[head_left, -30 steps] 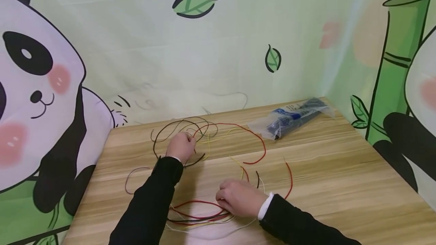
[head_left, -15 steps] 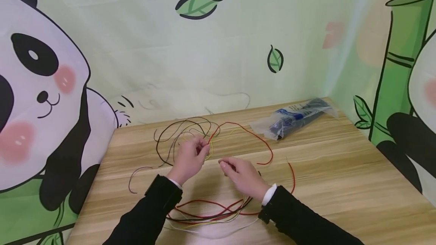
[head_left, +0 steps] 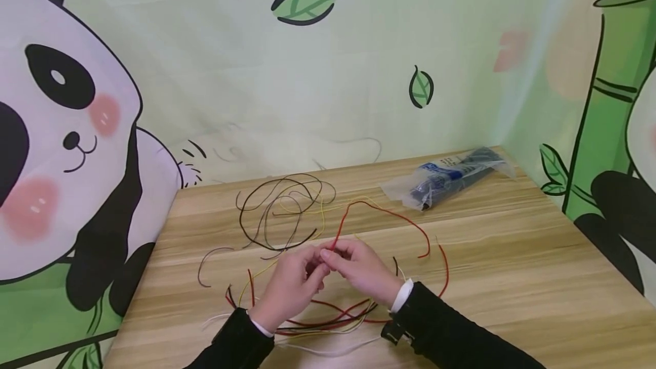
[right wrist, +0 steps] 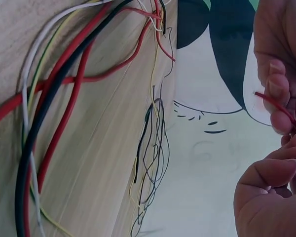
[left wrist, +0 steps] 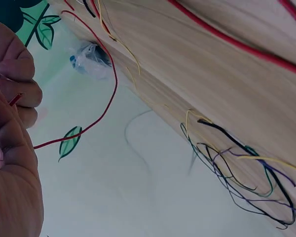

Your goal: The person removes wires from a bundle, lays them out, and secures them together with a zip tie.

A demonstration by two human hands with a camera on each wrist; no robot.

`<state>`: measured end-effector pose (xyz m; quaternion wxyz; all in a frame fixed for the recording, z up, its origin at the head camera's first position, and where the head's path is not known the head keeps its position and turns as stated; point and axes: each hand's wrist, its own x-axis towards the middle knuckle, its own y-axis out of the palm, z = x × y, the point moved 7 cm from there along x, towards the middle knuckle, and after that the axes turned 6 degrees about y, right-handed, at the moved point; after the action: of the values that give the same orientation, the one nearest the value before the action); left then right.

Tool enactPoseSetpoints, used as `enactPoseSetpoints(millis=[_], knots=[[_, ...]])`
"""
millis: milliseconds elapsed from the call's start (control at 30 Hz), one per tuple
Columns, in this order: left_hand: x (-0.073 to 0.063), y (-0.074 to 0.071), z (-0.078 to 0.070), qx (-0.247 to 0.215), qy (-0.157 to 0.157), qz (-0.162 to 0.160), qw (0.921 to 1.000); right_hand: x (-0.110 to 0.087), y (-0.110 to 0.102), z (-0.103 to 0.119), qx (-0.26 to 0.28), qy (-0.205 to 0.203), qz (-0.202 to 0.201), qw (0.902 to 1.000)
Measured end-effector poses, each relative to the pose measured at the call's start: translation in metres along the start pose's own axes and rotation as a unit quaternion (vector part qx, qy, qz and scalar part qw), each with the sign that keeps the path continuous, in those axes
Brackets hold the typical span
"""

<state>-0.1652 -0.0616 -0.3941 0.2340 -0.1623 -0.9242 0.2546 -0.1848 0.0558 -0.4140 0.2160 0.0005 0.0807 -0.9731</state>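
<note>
Head: hands (head_left: 291, 281) (head_left: 368, 271) together at red wire (head_left: 388, 210)

On the table (head_left: 492, 272) lay the wire bundle (head_left: 339, 322), in front; behind the left hand (head_left: 294, 281), the wire coil (head_left: 265, 218); and behind the right hand (head_left: 365, 271), further to the right, the plastic bag (head_left: 451, 178)

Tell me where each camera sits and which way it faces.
Head: worn on the head, facing forward and down at the pale wooden table; left hand, right hand and black sleeves show.
Left wrist: worn there, tipped sideways, facing the curved red wire and transparent plastic bag; both hands at left edge.
Right wrist: worn there, also tipped, facing the panda-printed backdrop; both hands at right edge.
Wrist views share: both hands, tangled black and yellow wires.
</note>
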Motion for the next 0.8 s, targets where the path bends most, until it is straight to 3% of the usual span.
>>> enactPoseSetpoints(millis=[167, 500, 700, 800], knots=[[-0.004, 0.002, 0.001, -0.006, 0.002, 0.002, 1.0000, 0.001, -0.001, -0.002, -0.021, -0.010, -0.014, 0.9996], [-0.011, 0.001, -0.006, 0.040, -0.002, 0.017, 0.9991, -0.002, -0.007, 0.006, -0.111, -0.055, -0.082, 0.9889], [-0.021, 0.001, -0.009, 0.031, -0.011, 0.052, 0.9981, -0.005, -0.026, 0.008, -0.107, -0.045, -0.151, 0.9817], [-0.027, -0.002, -0.008, 0.019, -0.021, 0.063, 0.9976, -0.005, -0.034, 0.006, -0.099, -0.043, -0.167, 0.9800]])
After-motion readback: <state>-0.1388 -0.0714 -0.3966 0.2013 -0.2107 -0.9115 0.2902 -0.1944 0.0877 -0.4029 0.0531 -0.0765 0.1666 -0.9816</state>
